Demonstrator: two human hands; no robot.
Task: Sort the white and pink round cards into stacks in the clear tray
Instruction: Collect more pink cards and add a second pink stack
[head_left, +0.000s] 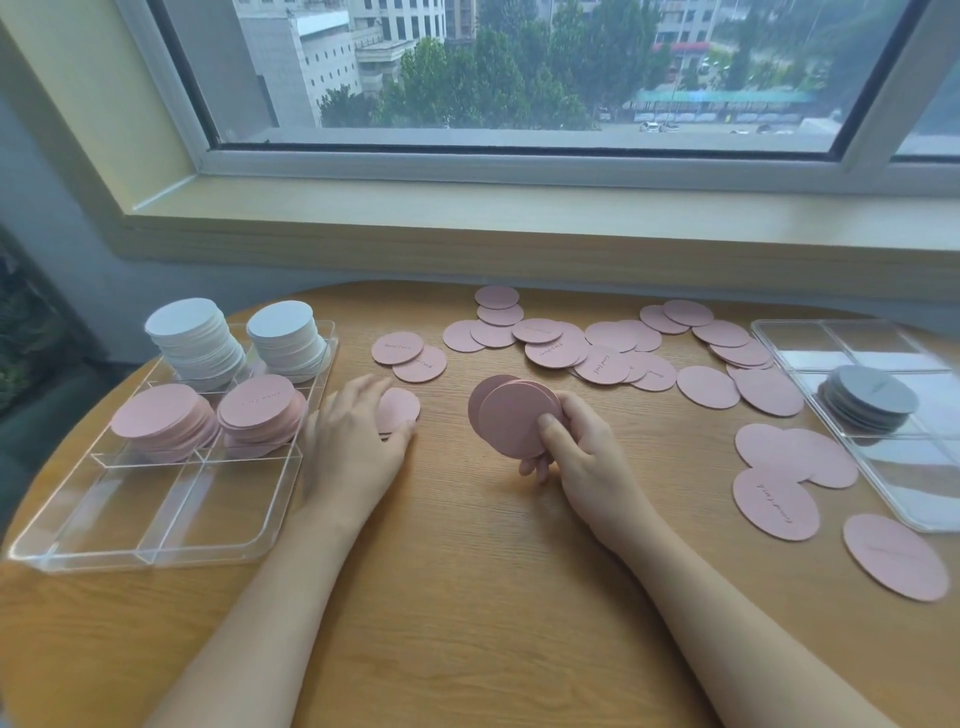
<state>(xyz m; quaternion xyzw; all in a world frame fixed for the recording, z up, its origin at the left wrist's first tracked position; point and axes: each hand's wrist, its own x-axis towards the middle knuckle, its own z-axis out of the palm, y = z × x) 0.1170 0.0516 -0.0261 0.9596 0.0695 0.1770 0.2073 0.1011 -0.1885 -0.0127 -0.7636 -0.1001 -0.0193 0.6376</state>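
Beside the clear tray (291, 452), on its right, the wooden worktop (467, 571) still has many loose pink cards (602, 364) spread out, waiting to be sorted. Two white stacks (283, 332) and two pink stacks (260, 410) already sit inside that tray. Right of the tray, the right hand (576, 452) grips a small bunch of pink cards (514, 415), likely gathering them to stack. Just beside the tray, the left hand (353, 441) lies open, fingers flat on a pink card (402, 408), probably to slide it up.

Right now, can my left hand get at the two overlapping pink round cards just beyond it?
Probably yes: the left hand rests on one pink card, and the two overlapping pink round cards lie just beyond on bare wooden table, nothing between.
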